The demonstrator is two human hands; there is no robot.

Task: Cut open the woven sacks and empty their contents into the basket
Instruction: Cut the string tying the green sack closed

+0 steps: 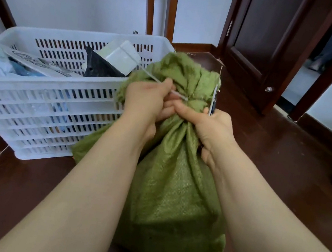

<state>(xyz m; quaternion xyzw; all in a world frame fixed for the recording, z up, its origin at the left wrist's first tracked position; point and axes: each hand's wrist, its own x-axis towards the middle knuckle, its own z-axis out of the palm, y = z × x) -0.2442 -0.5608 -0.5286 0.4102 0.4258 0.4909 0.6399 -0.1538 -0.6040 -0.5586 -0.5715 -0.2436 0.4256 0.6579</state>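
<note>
We are steadying a green sack [169, 204] upright on the floor [286, 169], just beside the white basket [34, 86] — close enough, we judge, for tipping it straight in. Our 2 hands are meeting at its bunched neck. Our left hand [147, 98] is pinching the white tie [179, 94], holding it taut with fingers curled. Our right hand [211, 127] is gripping the neck, thumb pressed forward, and holding a knife [213, 101] blade-up — likely readying to cut the tie.
</note>
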